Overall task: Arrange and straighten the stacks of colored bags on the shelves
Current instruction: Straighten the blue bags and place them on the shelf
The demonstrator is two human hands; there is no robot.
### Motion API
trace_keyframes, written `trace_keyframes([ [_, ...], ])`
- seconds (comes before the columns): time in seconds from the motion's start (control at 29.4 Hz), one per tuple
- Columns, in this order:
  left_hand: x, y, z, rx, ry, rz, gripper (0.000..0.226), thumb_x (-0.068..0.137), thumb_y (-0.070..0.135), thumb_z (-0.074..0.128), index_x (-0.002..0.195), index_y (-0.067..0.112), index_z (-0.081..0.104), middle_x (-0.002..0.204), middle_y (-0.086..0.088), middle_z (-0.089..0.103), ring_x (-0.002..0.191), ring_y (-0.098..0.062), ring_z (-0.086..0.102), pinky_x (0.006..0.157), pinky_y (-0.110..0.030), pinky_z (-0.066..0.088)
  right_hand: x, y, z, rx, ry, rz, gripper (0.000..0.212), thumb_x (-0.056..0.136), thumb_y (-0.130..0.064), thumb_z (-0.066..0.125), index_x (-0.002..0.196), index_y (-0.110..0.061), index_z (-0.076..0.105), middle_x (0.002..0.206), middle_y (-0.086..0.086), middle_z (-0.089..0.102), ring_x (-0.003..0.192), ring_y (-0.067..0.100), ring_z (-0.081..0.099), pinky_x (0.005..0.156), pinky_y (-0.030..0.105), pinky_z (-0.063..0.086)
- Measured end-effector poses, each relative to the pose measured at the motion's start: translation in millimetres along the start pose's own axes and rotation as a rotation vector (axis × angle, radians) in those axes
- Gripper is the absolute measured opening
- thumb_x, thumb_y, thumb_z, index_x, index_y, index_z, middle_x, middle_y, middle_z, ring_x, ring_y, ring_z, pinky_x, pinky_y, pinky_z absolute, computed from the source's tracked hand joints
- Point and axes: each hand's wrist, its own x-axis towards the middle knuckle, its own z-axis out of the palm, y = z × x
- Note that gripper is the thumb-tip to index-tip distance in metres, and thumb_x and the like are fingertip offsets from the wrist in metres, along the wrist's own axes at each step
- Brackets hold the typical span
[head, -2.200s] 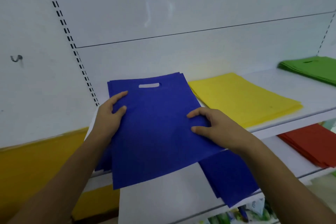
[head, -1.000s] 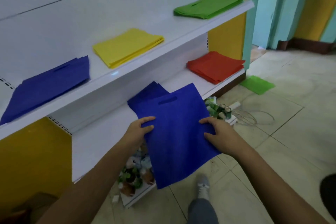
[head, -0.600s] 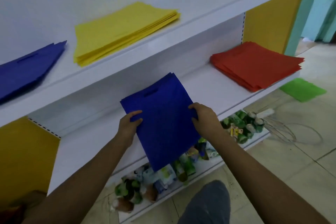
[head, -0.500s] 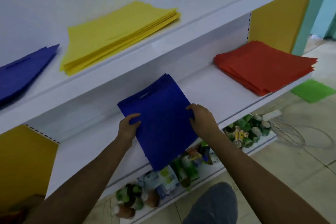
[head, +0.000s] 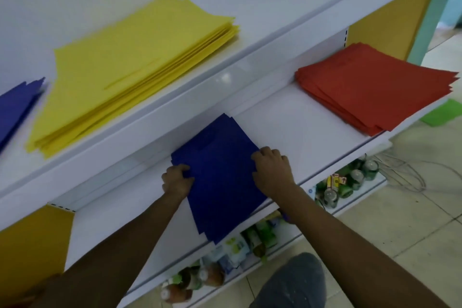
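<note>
A: What has changed since half a second ago?

B: The blue bags [head: 220,172] lie flatter on the middle shelf [head: 300,132] and further in. Both hands have slid to the stack's side edges, and the view has dropped closer to the shelves.

A: What is nearest now?

B: A knee in grey cloth [head: 290,282] at the bottom edge, and two bare forearms reaching up and away from the viewer. Just past the knee, the bottom shelf [head: 262,265] holds small bottles and packets [head: 235,252], too blurred to read.

A: And the hands?

B: The left hand [head: 176,180] grips the left edge of the blue bags, fingers curled round it. The right hand [head: 271,166] is on the right edge, fingers bent over it. The hands are apart, one on each side of the stack. The stack's near corner hangs over the shelf's front lip.

A: What else is on that shelf?

B: A stack of red bags [head: 370,87] to the right, well apart from the blue ones, its layers fanned out at the front edge.

A: Further back?

B: On the top shelf [head: 225,75], a thick stack of yellow bags [head: 125,67], fanned at its right end. A second blue stack [head: 15,105] is just beside it at the left border. A green bag [head: 442,115] lies on the tiled floor [head: 412,220] at the right.
</note>
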Motion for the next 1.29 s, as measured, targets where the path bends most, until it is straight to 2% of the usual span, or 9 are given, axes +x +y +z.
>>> trace_keyframes([
  [0.1, -60.1, 14.8, -25.5, -0.367, -0.018, 0.086, 0.03, 0.09, 0.011, 0.06, 0.119, 0.014, 0.06, 0.125, -0.007, 0.054, 0.113, -0.02, 0.05, 0.102, -0.029, 0.04, -34.0, -25.8, -40.8, 0.153, -0.024, -0.075, 0.034, 0.094, -0.021, 0.049, 0.128, -0.017, 0.053, 0.125, 0.005, 0.054, 0.108, 0.024, 0.05, 0.088, 0.035, 0.043],
  [0.27, -196.1, 20.3, -95.2, -0.562, 0.032, 0.277, 0.023, 0.094, 0.006, 0.052, 0.109, 0.016, 0.066, 0.116, 0.003, 0.06, 0.106, -0.009, 0.054, 0.082, -0.003, 0.039, -123.7, -88.4, -111.8, 0.412, -0.041, -0.212, 0.031, 0.094, -0.014, 0.053, 0.124, -0.011, 0.058, 0.123, 0.004, 0.059, 0.11, 0.018, 0.054, 0.096, 0.023, 0.042],
  [0.44, -313.4, -8.7, -177.9, -0.565, 0.185, 0.415, 0.026, 0.092, 0.002, 0.051, 0.101, 0.02, 0.069, 0.107, 0.013, 0.066, 0.097, 0.002, 0.059, 0.079, -0.008, 0.045, -212.1, -159.5, -158.5, 0.559, -0.035, -0.366, 0.021, 0.094, -0.018, 0.054, 0.112, -0.019, 0.063, 0.104, -0.008, 0.065, 0.094, 0.002, 0.057, 0.08, 0.006, 0.043],
  [0.61, -368.5, -50.3, -259.2, -0.657, 0.352, 0.355, 0.029, 0.095, 0.006, 0.046, 0.102, 0.025, 0.067, 0.101, 0.01, 0.067, 0.095, -0.001, 0.061, 0.079, -0.02, 0.051, -251.3, -227.2, -191.1, 0.59, -0.053, -0.501, 0.019, 0.094, -0.024, 0.055, 0.111, -0.025, 0.062, 0.098, -0.011, 0.066, 0.091, -0.001, 0.059, 0.083, 0.018, 0.05],
  [0.95, -329.1, -121.9, -363.0, -0.754, 0.593, 0.293, 0.031, 0.096, 0.004, 0.043, 0.103, 0.025, 0.065, 0.109, 0.006, 0.066, 0.096, -0.008, 0.064, 0.088, -0.028, 0.05, -190.3, -316.1, -220.4, 0.57, -0.008, -0.551, 0.024, 0.096, -0.018, 0.048, 0.117, -0.022, 0.059, 0.106, -0.009, 0.062, 0.087, 0.003, 0.059, 0.069, 0.014, 0.048],
  [1.06, -292.8, -142.2, -390.6, -0.682, 0.597, 0.283, 0.025, 0.097, 0.009, 0.046, 0.109, 0.022, 0.064, 0.113, 0.009, 0.064, 0.108, -0.004, 0.058, 0.089, -0.017, 0.044, -141.0, -350.6, -220.9, 0.485, 0.048, -0.558, 0.027, 0.095, -0.018, 0.047, 0.121, -0.018, 0.057, 0.111, -0.006, 0.06, 0.09, 0.009, 0.058, 0.072, 0.015, 0.041],
  [1.12, -265.2, -153.1, -406.7, -0.615, 0.589, 0.264, 0.024, 0.096, 0.01, 0.047, 0.11, 0.022, 0.063, 0.115, 0.009, 0.063, 0.109, -0.003, 0.055, 0.086, -0.014, 0.043, -108.4, -368.2, -215.2, 0.344, 0.088, -0.525, 0.031, 0.095, -0.021, 0.048, 0.125, -0.015, 0.054, 0.118, 0.0, 0.059, 0.099, 0.015, 0.057, 0.08, 0.021, 0.041],
  [1.19, -236.5, -161.3, -417.2, -0.515, 0.538, 0.215, 0.023, 0.097, 0.016, 0.047, 0.114, 0.024, 0.058, 0.121, 0.006, 0.059, 0.112, -0.009, 0.053, 0.096, -0.026, 0.044, -78.8, -377.9, -205.9, 0.146, 0.109, -0.448, 0.036, 0.096, -0.028, 0.047, 0.128, -0.013, 0.05, 0.122, 0.006, 0.057, 0.107, 0.021, 0.055, 0.086, 0.028, 0.043],
  [1.29, -201.2, -173.0, -422.2, -0.238, 0.314, 0.062, 0.054, 0.098, 0.04, 0.041, 0.144, 0.014, 0.033, 0.151, -0.004, 0.034, 0.136, -0.021, 0.034, 0.111, -0.035, 0.026, -48.5, -390.6, -190.8, -0.177, 0.058, -0.345, 0.041, 0.096, -0.041, 0.045, 0.122, -0.009, 0.048, 0.117, 0.013, 0.059, 0.104, 0.028, 0.056, 0.084, 0.035, 0.045],
])
